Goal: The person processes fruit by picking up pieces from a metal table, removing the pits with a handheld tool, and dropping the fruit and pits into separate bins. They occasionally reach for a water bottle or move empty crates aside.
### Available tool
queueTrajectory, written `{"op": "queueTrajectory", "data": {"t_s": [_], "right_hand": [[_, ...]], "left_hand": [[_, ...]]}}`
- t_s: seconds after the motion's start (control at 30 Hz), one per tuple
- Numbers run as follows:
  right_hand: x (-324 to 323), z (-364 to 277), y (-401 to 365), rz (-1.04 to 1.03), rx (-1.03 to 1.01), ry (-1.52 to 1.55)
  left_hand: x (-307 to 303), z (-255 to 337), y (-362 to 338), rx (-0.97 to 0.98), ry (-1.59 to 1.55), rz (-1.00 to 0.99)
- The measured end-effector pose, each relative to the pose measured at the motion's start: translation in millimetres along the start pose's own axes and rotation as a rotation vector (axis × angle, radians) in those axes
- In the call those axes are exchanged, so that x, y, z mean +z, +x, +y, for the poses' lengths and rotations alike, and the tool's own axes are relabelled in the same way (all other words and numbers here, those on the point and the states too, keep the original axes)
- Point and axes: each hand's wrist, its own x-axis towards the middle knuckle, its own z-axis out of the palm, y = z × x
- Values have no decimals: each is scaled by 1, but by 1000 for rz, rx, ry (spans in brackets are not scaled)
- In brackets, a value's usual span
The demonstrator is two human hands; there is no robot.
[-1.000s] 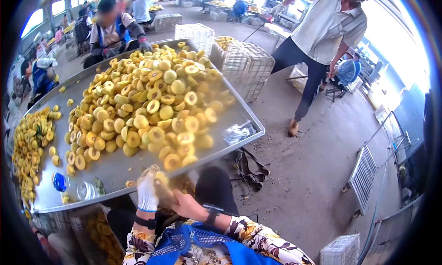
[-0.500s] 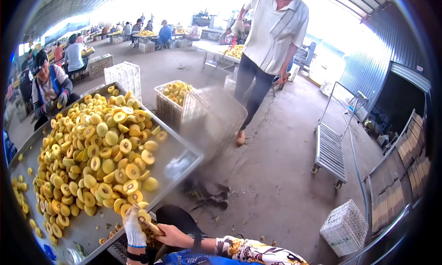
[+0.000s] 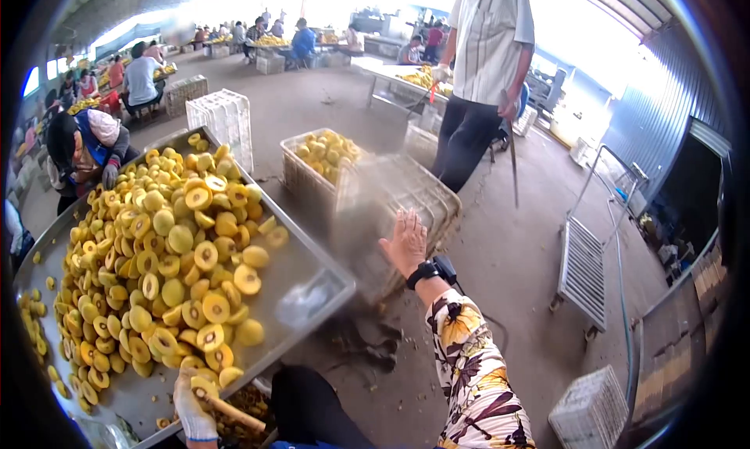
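Halved yellow fruit [image 3: 156, 261] lies in a big heap on a metal tray table [image 3: 312, 281]. At the tray's near edge, my left hand [image 3: 190, 406], in a white glove, is closed round a fruit half [image 3: 205, 387] and a tool with a wooden handle [image 3: 237, 415]. My bare right hand [image 3: 406, 244] reaches forward with its fingers stretched out and nothing in them. It is in front of a tilted pale crate [image 3: 414, 191], whose left part is blurred; whether the hand touches it cannot be made out.
A crate of fruit [image 3: 301, 168] stands behind the tray. A standing person [image 3: 488, 58] holds a long rod. Another person [image 3: 94, 148] bends at the tray's left side. To the right are a metal cart [image 3: 583, 269] and a white crate [image 3: 591, 410].
My right hand has left the wooden handle and stretched forward to the tilted crate, opening. My left hand still holds the fruit and tool. The person at left has bent lower.
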Motion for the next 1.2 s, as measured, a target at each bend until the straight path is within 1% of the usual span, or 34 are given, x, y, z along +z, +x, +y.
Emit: {"op": "queueTrajectory", "data": {"t_s": [0.03,0.13,0.2,0.23,0.33,0.37,0.4,0.47,0.5,0.53,0.6,0.67,0.7,0.73,0.77,0.8,0.83,0.87,0.9,0.93,0.97,1.0,1.07,1.1,1.13,1.17,1.2], "right_hand": [[29,15,22,117,-80,-72],[39,27,82,-483,9,-30],[96,40,99,-317,47,-240],[105,35,104,-259,80,-303],[126,33,112,-242,127,-366],[115,31,104,-166,81,-366],[104,31,103,-201,88,-343],[99,42,98,-196,69,-297],[72,40,91,-216,49,-287],[76,51,85,-226,26,-400],[70,80,74,-312,19,-323],[54,107,50,-228,-110,-387],[59,126,42,-233,-105,-385],[43,135,27,-225,-165,-425],[33,146,12,-180,-214,-406],[29,161,-2,-173,-155,-319],[12,174,-20,-119,-265,-325],[5,187,-37,-159,-221,-294],[-9,198,-56,-248,-231,-418],[-5,226,-80,-210,-196,-376],[-23,238,-107,-182,-184,-325],[-42,250,-131,-239,-176,-347],[-78,266,-179,-227,-152,-277],[-93,275,-206,-254,-84,-293],[-101,290,-237,-241,-38,-396],[-119,293,-260,-270,126,-327],[-129,302,-287,-228,283,-327]], "left_hand": [[5,0,2,19,18,-8],[7,-7,15,59,56,-7],[32,1,5,55,64,6],[45,3,1,70,89,13],[45,-6,21,63,79,31],[53,-4,17,69,106,1],[52,-5,19,44,126,-15],[50,-9,26,9,144,-48],[47,-11,26,27,152,-51],[46,-10,24,31,152,-62],[46,-8,18,43,153,-83],[47,-4,14,50,92,-26],[47,0,8,52,67,9],[59,12,-4,30,69,24],[55,15,-6,36,69,7],[51,14,-5,41,63,-8],[32,4,10,61,56,-9],[45,15,-5,26,30,-12],[38,13,-4,27,26,-34],[31,9,0,29,19,-57],[33,13,-4,-12,0,-43],[31,12,-6,-23,-36,-73],[5,-6,12,8,-12,-78],[19,8,-5,-13,-30,-40],[20,12,-11,25,-8,-112],[18,18,-18,-13,-34,-131],[16,20,-18,-46,-66,-166]]}}
